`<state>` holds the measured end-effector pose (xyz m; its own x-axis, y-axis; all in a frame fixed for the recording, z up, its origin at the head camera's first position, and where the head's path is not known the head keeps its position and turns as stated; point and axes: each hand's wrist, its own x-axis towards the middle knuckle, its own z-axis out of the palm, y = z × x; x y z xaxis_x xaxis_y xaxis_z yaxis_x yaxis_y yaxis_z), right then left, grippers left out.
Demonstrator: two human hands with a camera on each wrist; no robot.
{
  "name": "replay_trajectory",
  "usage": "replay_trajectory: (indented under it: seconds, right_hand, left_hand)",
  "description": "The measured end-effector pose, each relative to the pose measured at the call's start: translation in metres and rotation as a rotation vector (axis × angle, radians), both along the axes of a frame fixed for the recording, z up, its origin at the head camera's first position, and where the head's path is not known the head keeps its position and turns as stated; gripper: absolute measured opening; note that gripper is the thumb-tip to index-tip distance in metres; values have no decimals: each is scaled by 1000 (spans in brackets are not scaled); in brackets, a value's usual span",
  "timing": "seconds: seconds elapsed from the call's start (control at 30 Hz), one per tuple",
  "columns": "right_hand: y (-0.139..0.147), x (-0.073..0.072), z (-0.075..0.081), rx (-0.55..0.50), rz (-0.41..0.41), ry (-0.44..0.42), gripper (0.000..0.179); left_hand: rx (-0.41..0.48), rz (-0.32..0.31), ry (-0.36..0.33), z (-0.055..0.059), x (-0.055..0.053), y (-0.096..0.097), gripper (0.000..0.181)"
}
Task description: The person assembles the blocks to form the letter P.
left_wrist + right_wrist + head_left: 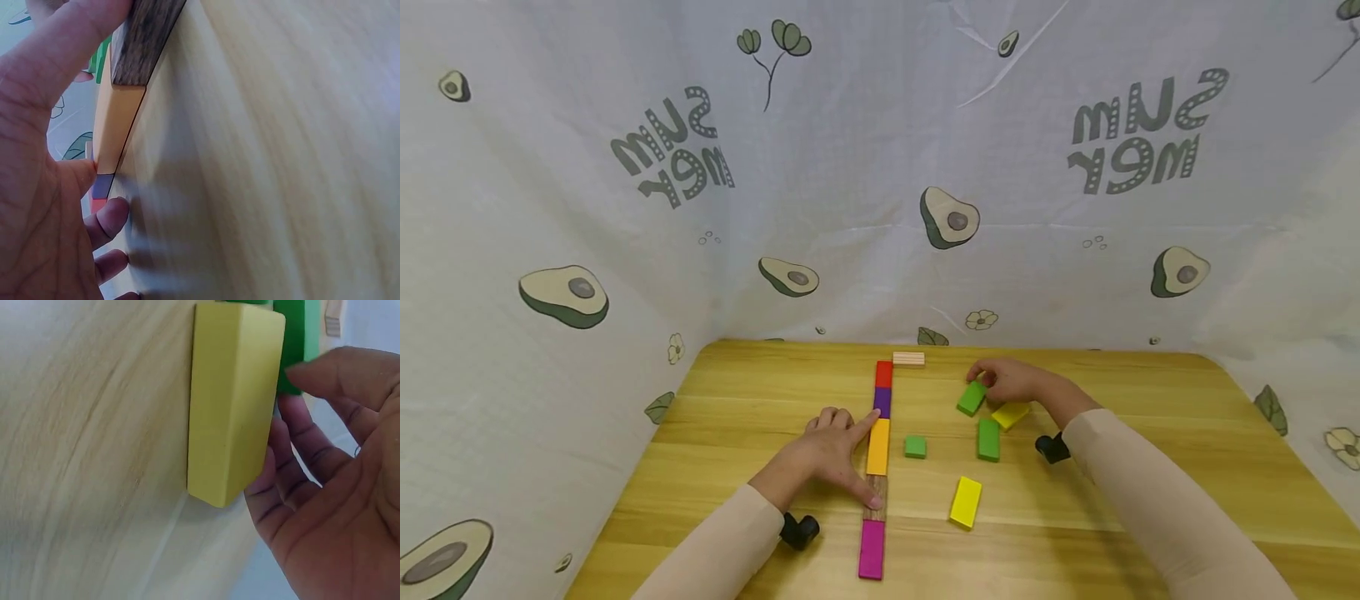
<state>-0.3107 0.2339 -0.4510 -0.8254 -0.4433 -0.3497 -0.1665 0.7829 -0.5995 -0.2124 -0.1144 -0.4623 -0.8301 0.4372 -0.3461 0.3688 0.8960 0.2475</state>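
A straight row of flat blocks runs away from me: a magenta block (872, 550), a dark wood-grain block (876, 486), an orange block (878, 447), a purple block (882, 403) and a red block (883, 374). My left hand (829, 450) spreads along the row's left side, thumb on the wood-grain block and index fingertip where orange meets purple. To the right, my right hand (1011, 381) pinches the near-upright end of a green block (972, 398) between thumb and fingers. Just under that hand lies a yellow block (228, 406), close beside its fingers.
Another green block (988, 440) and a second yellow block (966, 502) lie right of the row, with a small green block (915, 447) nearer it. A pale striped wooden block (908, 358) sits at the far end. Behind the table (1120, 517) hangs a patterned curtain (865, 167).
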Motion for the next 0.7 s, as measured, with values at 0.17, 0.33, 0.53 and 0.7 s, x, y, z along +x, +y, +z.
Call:
replay_trajectory:
  seconds: [0.17,0.33,0.53,0.7]
  right_hand:
    - [0,-3,-2,-14,-1,20,37]
    - [-8,-12,-12,1,-61,126,38]
    - [-16,-24,-22,-16,-168,224,41]
    - [-23,-31,-25,-28,-206,246,42]
  left_hand:
    - [5,4,-6,0,0,0,135]
    - [16,8,-12,-1,0,0,135]
    - [15,1,-6,0,-1,2,135]
    - [-1,2,1,0,-2,1,136]
